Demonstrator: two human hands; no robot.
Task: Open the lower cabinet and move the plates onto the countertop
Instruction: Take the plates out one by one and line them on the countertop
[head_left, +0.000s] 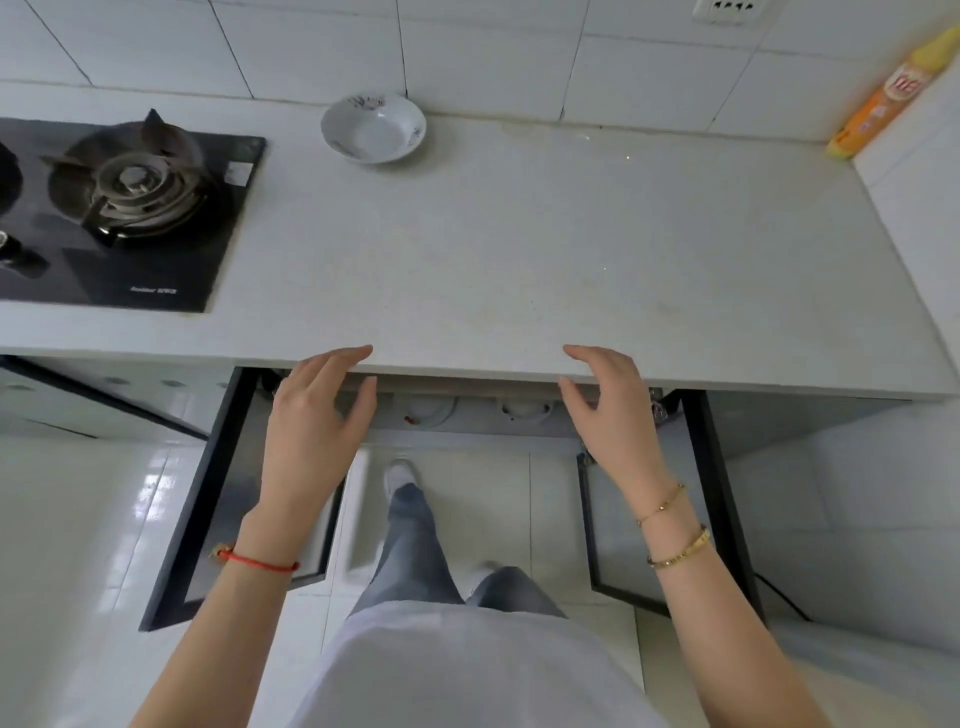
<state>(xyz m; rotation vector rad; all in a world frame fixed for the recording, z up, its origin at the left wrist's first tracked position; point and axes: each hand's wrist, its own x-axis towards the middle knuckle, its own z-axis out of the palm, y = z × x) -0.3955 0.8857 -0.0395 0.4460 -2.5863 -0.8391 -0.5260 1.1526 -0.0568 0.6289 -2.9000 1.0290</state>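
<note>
Both doors of the lower cabinet stand swung open: the left door (208, 499) and the right door (722, 499), dark-framed with glass panels. Inside, just under the countertop edge (467, 364), white plates (431, 410) show partly, and another white dish (524, 410) sits to their right. My left hand (311, 421) and my right hand (613, 415) hover in front of the cabinet opening at the counter's front edge, fingers relaxed and spread, holding nothing. One white patterned dish (373, 129) sits on the countertop near the back wall.
A black gas hob (124, 208) takes up the counter's left end. An orange and yellow bottle (883, 93) leans in the back right corner. A white side wall (914, 208) bounds the counter on the right. My legs stand between the open doors on the tiled floor.
</note>
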